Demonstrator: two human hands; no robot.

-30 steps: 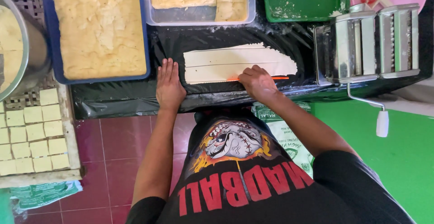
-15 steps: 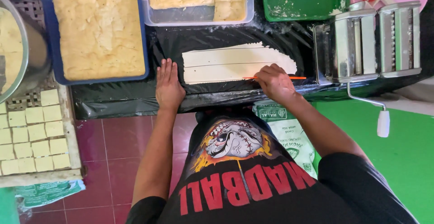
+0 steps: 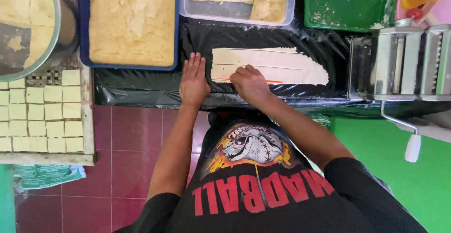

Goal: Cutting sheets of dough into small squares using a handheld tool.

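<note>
Cutting strips from dough sheet (image 3: 277, 64) on black-covered desk (image 3: 141, 89). Left hand (image 3: 193, 79) flat, pinning sheet's end; right hand (image 3: 250, 83) closed around orange cutter (image 3: 275, 81). Risks: sheet sliding under weak pressure, crooked cuts, torn strips.

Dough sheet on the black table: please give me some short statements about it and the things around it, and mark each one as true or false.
1. The left hand lies flat on the black table cover beside the left end of the dough sheet. True.
2. The right hand is turning the handle of the pasta machine. False: it rests on the dough sheet, at a thin orange tool.
3. The dough sheet shows lengthwise cut lines. True.
4. The blue tray is empty. False: it is filled with a yellow slab.
5. Small cut squares lie in rows on the left. True.
</note>
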